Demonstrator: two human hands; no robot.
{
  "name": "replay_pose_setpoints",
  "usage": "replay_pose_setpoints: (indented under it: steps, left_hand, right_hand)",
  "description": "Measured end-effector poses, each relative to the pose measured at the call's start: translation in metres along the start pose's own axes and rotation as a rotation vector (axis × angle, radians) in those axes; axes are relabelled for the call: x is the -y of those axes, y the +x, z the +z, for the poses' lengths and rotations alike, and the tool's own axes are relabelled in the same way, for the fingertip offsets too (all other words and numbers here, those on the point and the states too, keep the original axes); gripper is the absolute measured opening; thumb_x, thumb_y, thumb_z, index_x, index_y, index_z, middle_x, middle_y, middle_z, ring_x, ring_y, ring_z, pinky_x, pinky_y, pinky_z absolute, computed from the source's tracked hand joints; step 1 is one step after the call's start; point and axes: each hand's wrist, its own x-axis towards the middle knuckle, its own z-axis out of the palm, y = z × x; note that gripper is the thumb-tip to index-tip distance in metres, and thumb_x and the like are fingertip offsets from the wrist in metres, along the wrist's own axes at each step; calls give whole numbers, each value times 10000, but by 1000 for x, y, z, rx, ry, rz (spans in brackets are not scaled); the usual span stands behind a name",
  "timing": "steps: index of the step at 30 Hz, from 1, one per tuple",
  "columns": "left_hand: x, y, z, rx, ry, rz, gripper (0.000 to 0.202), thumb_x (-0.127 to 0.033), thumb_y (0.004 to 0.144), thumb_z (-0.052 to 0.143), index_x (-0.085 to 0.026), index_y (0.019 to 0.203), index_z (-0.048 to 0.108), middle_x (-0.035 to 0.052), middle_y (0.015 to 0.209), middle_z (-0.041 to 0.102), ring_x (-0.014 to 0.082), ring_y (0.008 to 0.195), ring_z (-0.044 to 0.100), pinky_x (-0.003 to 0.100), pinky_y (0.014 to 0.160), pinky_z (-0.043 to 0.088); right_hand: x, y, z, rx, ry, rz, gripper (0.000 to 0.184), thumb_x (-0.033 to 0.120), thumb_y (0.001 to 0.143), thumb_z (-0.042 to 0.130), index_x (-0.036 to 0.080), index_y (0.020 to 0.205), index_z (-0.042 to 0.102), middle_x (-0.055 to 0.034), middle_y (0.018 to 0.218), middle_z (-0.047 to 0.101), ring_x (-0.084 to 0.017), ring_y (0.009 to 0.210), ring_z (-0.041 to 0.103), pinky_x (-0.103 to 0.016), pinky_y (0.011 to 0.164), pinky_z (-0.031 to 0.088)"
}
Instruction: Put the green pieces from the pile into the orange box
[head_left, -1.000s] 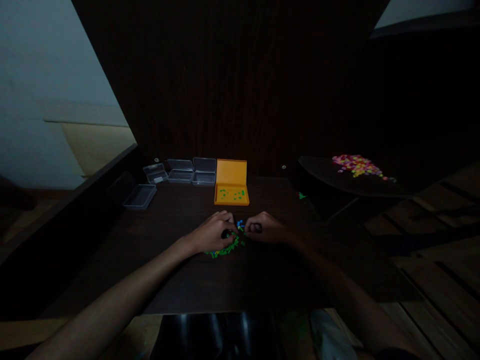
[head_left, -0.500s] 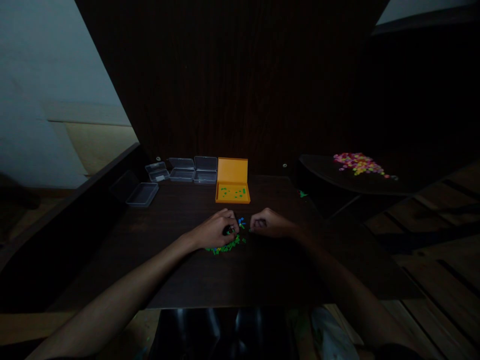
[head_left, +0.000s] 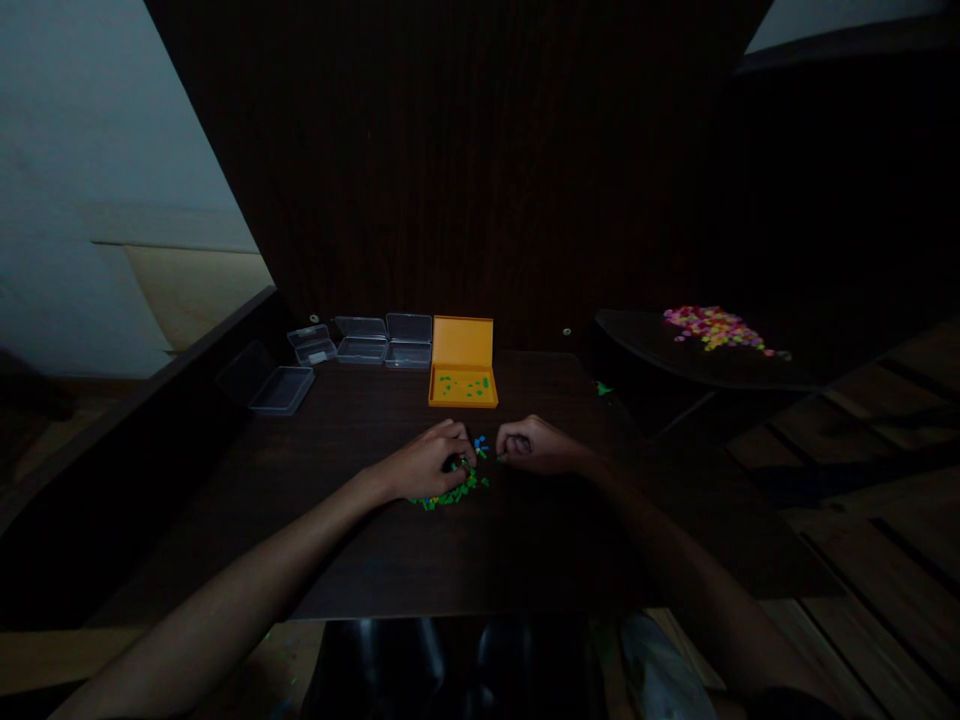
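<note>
My left hand (head_left: 433,462) rests at a pile of small green pieces (head_left: 450,495), its fingers curled and pinched over the pile's far edge. A few blue and yellow bits show among the green. What lies between those fingertips is hidden. Just to the right, my right hand (head_left: 536,446) is closed, thumb against fingers, with perhaps a tiny green piece at its tips; it is too dark to be sure. Between the two hands lie several small blue pieces (head_left: 481,444). Beyond them stands an open yellow box (head_left: 463,404) with scattered green pieces inside.
Clear plastic cases with raised lids, among them a case (head_left: 283,390) at the left, line the back of the dark table (head_left: 360,570). On a side shelf at the right sits a heap of pink and yellow pieces (head_left: 716,328). A tall dark panel rises behind.
The whole view has shifted very slightly to the left. Both hands keep almost the same place and closed pose beside the green pieces.
</note>
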Motion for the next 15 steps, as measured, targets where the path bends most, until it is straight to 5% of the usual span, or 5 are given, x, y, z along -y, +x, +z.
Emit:
replay_pose_setpoints:
  steps: [15]
  left_hand:
    - [4, 0, -4, -27, -71, 14, 108, -221, 933, 524, -190, 947, 626, 50, 968, 600, 196, 979, 554, 320, 912, 443]
  right_hand:
    - [1, 0, 3, 3, 46, -46, 121, 256, 773, 635, 155, 810, 690, 27, 623, 572, -95, 550, 452, -215, 535, 364]
